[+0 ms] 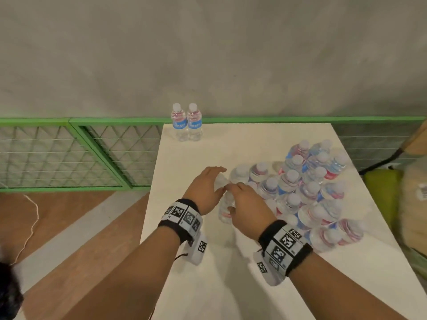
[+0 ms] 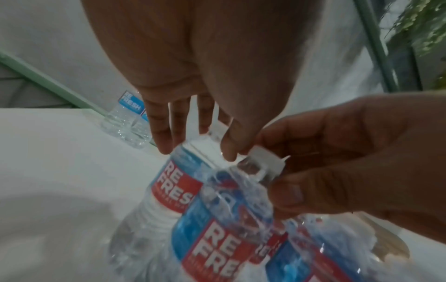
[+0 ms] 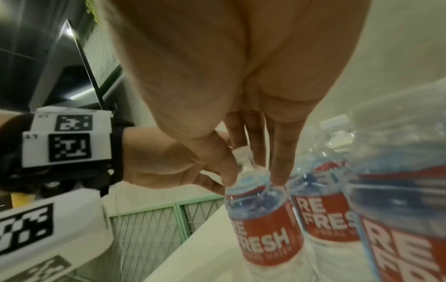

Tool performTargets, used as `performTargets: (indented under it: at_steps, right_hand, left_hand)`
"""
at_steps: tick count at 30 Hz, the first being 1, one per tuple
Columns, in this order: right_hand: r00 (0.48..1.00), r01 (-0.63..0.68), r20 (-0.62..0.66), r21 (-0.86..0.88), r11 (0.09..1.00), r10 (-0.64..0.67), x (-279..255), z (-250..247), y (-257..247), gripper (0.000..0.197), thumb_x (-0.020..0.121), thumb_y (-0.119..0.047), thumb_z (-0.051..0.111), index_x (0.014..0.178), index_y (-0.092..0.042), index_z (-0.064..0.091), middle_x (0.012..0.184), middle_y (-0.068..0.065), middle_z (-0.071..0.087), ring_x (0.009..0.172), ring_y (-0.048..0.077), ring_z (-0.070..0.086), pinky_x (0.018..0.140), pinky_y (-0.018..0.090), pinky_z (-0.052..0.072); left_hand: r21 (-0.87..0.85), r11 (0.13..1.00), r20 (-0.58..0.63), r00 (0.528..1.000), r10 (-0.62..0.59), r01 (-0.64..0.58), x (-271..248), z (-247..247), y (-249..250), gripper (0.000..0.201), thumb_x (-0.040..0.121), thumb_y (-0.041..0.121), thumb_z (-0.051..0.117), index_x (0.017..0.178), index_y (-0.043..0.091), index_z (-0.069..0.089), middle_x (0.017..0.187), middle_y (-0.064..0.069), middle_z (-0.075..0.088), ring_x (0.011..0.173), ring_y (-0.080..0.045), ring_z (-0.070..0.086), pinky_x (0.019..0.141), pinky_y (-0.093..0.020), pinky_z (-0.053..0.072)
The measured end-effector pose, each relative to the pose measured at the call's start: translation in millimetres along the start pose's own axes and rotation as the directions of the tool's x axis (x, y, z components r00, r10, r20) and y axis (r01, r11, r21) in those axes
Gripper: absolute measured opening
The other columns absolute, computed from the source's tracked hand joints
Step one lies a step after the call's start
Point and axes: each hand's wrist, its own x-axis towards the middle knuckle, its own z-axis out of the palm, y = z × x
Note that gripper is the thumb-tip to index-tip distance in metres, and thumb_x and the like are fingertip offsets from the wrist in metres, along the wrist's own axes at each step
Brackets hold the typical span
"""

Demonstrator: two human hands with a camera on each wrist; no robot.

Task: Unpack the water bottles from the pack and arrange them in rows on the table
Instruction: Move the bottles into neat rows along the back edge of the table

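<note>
Two clear water bottles with blue labels stand upright side by side at the table's far left corner. The torn pack, with several bottles in loose plastic, lies on the right half of the white table. At the pack's left end my left hand holds the neck of one bottle between fingers and thumb. Close beside it, my right hand pinches the white cap of a red-labelled bottle. Both bottles stand upright on the table.
The table's left edge runs just left of my hands, with wooden floor below. A green mesh fence lines the back. A yellow-green cushion and a tan sack sit off the right edge. A white cord lies on the floor.
</note>
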Motion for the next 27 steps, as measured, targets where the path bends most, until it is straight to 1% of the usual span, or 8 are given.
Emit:
performTargets:
  at_steps: [3,7,10,12,16,20,23,27]
  right_hand:
    - [0.999,0.020,-0.027,-0.028,0.999,-0.021,-4.8,9.5,3.9,0.054,0.082,-0.006,0.058,0.132,-0.023,0.049,0.128,-0.004,0.047,0.112,0.020,0.046,0.091,0.027,0.043]
    - [0.999,0.027,-0.022,0.030,0.999,-0.027,-8.0,16.9,0.7,0.044,0.084,-0.013,0.061,0.126,-0.027,0.054,0.128,-0.008,0.044,0.114,0.017,0.043,0.093,0.027,0.042]
    - [0.999,0.043,-0.037,0.091,0.995,-0.040,-2.6,21.0,-4.1,0.042,0.083,-0.010,0.062,0.122,-0.025,0.059,0.120,-0.005,0.050,0.109,0.019,0.048,0.088,0.029,0.044]
    - [0.998,0.036,-0.048,0.124,0.992,-0.030,6.7,23.1,-6.4,0.041,0.081,-0.008,0.062,0.118,-0.024,0.062,0.116,-0.003,0.052,0.106,0.021,0.051,0.088,0.029,0.044]
    - [0.999,0.038,-0.002,0.154,0.987,-0.038,33.7,24.4,-20.1,0.037,0.080,-0.007,0.059,0.114,-0.022,0.064,0.113,0.000,0.055,0.104,0.025,0.054,0.090,0.037,0.047]
    - [0.998,0.062,0.025,0.100,0.993,-0.065,67.5,21.1,-41.1,0.033,0.080,-0.004,0.057,0.111,-0.016,0.063,0.109,0.005,0.056,0.101,0.026,0.053,0.089,0.037,0.045]
    - [0.994,0.096,0.054,-0.019,0.995,-0.095,98.6,17.1,-54.0,0.030,0.079,-0.001,0.054,0.106,-0.011,0.063,0.106,0.003,0.060,0.103,0.024,0.050,0.086,0.032,0.039]
    - [1.000,0.003,0.030,0.009,1.000,-0.003,134.0,13.2,-61.6,0.032,0.079,-0.006,0.057,0.110,-0.014,0.062,0.106,0.006,0.056,0.099,0.026,0.054,0.077,0.026,0.035]
  left_hand:
    - [0.014,1.000,0.072,0.997,0.023,-0.024,-8.1,5.7,-7.8,0.041,0.093,0.022,0.053,0.130,0.032,0.040,0.128,0.003,0.056,0.107,-0.021,0.060,0.092,-0.041,0.049]
    - [-0.154,0.988,0.095,0.995,-0.008,0.023,-31.1,-6.5,-29.5,0.038,0.094,0.020,0.058,0.121,0.043,0.046,0.128,0.017,0.058,0.108,-0.014,0.061,0.096,-0.040,0.050]
    - [-0.246,0.967,0.089,0.995,-0.048,0.068,-49.7,-25.9,-45.7,0.038,0.093,0.011,0.061,0.115,0.040,0.053,0.124,0.029,0.058,0.102,-0.004,0.065,0.094,-0.035,0.052]
    - [-0.245,0.966,0.105,0.993,-0.061,0.085,-62.0,-42.6,-57.4,0.038,0.091,0.005,0.061,0.111,0.037,0.057,0.121,0.033,0.058,0.102,-0.001,0.065,0.092,-0.031,0.052]
    - [-0.144,0.980,0.163,0.980,-0.112,0.136,-70.7,-78.3,-82.1,0.044,0.087,0.003,0.063,0.107,0.042,0.061,0.121,0.029,0.062,0.107,-0.008,0.065,0.099,-0.041,0.049]
    - [-0.070,0.984,0.042,0.986,-0.159,0.162,-54.1,-102.8,-99.2,0.044,0.083,0.003,0.068,0.105,0.040,0.062,0.116,0.024,0.066,0.108,-0.004,0.063,0.100,-0.037,0.047]
    - [0.015,0.983,-0.051,0.982,-0.182,0.183,-28.3,-110.1,-106.9,0.041,0.085,0.006,0.067,0.107,0.040,0.058,0.117,0.017,0.066,0.107,-0.011,0.062,0.096,-0.034,0.048]
    - [0.011,0.974,-0.185,0.958,-0.220,0.226,7.6,-106.9,-112.7,0.040,0.088,0.013,0.066,0.116,0.040,0.055,0.111,0.005,0.069,0.101,-0.020,0.064,0.088,-0.038,0.052]
